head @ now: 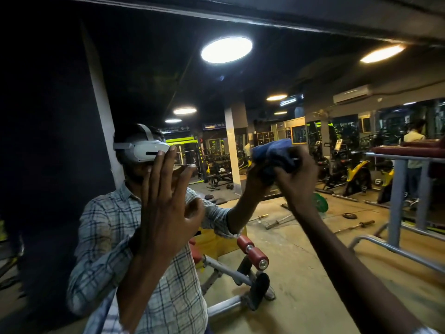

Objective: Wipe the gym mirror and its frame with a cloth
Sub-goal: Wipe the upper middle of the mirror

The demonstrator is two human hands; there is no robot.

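The gym mirror (301, 237) fills almost the whole view and reflects me and the gym behind me. Its dark frame (240, 16) runs along the top edge. My right hand (297, 179) grips a bunched blue cloth (274, 153) and holds it against the glass at head height, right of centre. My left hand (168, 203) is raised with its fingers straight and spread, palm toward the glass left of centre; I cannot tell whether it touches the glass.
Reflected in the glass are a bench with red rollers (252, 254), barbells and a green plate (320, 202) on the floor, yellow exercise bikes (356, 172) and a grey steel rack (399, 194) at the right. A person (413, 150) stands at the far right.
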